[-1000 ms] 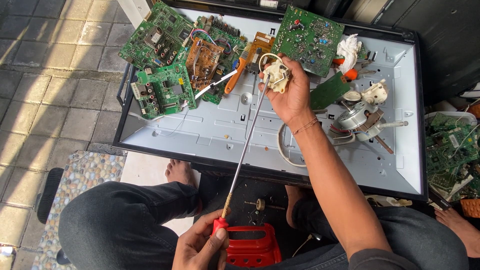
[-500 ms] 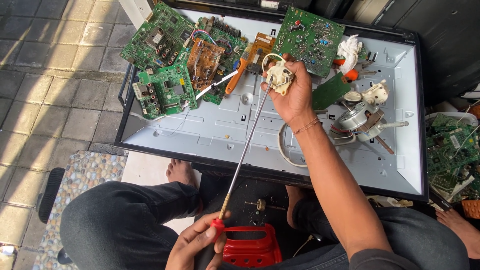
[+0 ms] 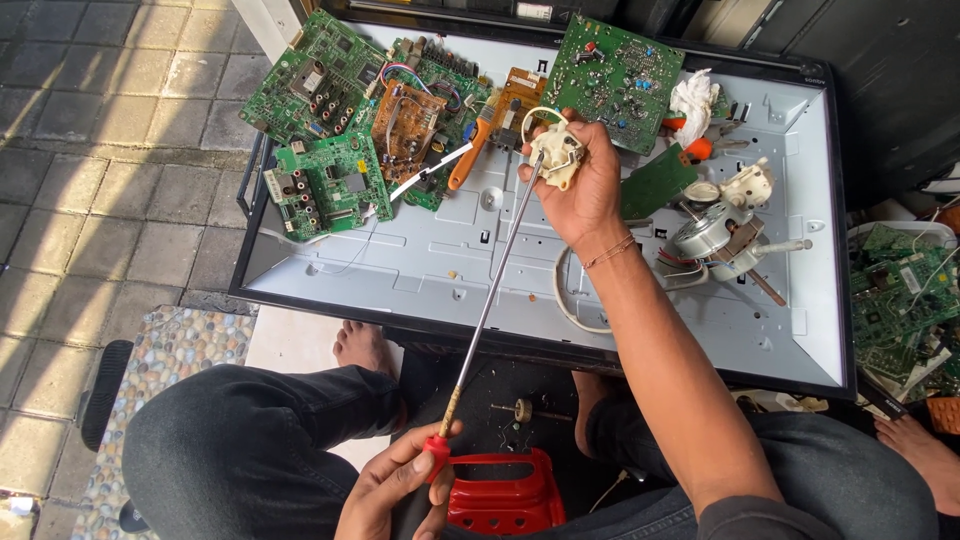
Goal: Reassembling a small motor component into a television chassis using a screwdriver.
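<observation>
Two hands work one long tool: the left hand (image 3: 395, 485), low in the frame, is closed around the red handle of a long steel-shafted screwdriver (image 3: 490, 310), while the right hand (image 3: 580, 185), upper centre, is clamped on a small cream plastic switch part (image 3: 556, 152). Compared with half a second ago, the screwdriver tip sits at the same spot on the part and both hands have barely shifted, so the prying or unscrewing looks unfinished. Beneath lies a wide grey metal television back panel (image 3: 420, 270) serving as a tray; it holds green circuit boards (image 3: 320, 185), a brown circuit board (image 3: 408, 120) and a silver round motor (image 3: 712, 232).
</observation>
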